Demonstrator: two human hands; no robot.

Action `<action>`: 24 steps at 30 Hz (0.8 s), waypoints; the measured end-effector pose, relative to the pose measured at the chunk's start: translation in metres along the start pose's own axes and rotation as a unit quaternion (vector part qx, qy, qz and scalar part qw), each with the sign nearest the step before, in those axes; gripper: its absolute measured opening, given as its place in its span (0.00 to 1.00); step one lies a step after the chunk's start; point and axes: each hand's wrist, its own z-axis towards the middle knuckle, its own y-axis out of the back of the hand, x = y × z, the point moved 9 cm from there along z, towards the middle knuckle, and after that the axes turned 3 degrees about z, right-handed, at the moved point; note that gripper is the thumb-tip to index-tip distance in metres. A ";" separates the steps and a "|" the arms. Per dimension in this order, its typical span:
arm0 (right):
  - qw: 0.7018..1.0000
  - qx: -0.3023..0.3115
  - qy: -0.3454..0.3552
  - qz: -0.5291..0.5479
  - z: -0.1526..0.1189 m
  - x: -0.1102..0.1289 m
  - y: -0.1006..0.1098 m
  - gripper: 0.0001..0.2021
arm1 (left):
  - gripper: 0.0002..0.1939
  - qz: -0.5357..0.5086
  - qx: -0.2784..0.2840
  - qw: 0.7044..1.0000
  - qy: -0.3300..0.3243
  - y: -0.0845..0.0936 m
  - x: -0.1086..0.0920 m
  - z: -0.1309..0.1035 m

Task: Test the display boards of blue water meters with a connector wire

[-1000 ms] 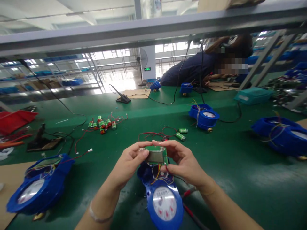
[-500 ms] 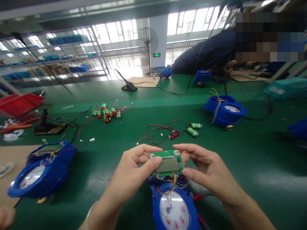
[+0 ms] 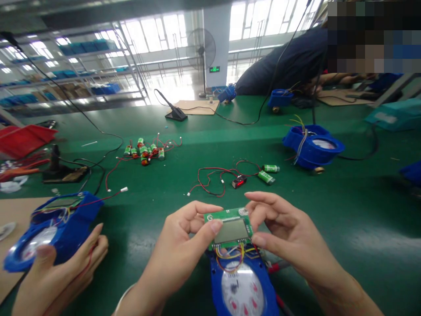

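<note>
A green circuit board with a grey display [image 3: 231,231] is tilted above a blue meter housing [image 3: 219,281] with a round dial, joined to it by coloured wires. My left hand [image 3: 194,237] grips the board's left side, thumb on its face near the display's upper left corner. At the right edge, my right hand [image 3: 283,232] holds the board between thumb and fingers, its index finger raised off the top. Beyond the board lie a small module with red digits [image 3: 239,181] and two green batteries [image 3: 266,177] on red wires.
Another person's hand [image 3: 66,267] is at a second blue meter [image 3: 74,232] on the left. Several wired batteries [image 3: 144,152] lie mid-table. A third blue meter [image 3: 312,147] stands at right, a red bin [image 3: 26,139] at far left. A person's dark sleeve [image 3: 283,61] is across the table.
The other person's hand has come in from the lower left to the left meter. My right index finger has lifted slightly from the board. The view has shifted a little.
</note>
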 end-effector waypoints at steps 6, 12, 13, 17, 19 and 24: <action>1.000 -0.005 0.019 0.000 -0.003 0.004 0.000 0.26 | 0.16 0.009 0.004 1.000 0.005 0.000 0.002 -0.001; 1.000 -0.008 0.026 -0.008 -0.004 0.002 0.000 0.26 | 0.16 0.015 0.013 1.000 0.006 -0.001 0.004 -0.002; 1.000 -0.006 0.026 -0.007 -0.004 0.002 -0.001 0.26 | 0.16 0.017 0.014 1.000 0.006 -0.001 0.004 -0.002; 1.000 -0.005 0.029 -0.009 -0.004 0.001 -0.001 0.25 | 0.14 0.022 0.006 1.000 0.000 0.001 0.003 -0.001; 0.999 -0.005 0.030 -0.011 -0.003 0.001 -0.002 0.24 | 0.14 0.030 -0.002 1.000 -0.005 0.003 0.002 -0.001; 1.000 -0.006 0.023 -0.008 -0.004 0.000 -0.002 0.23 | 0.13 0.032 0.002 0.999 -0.003 0.002 0.003 -0.001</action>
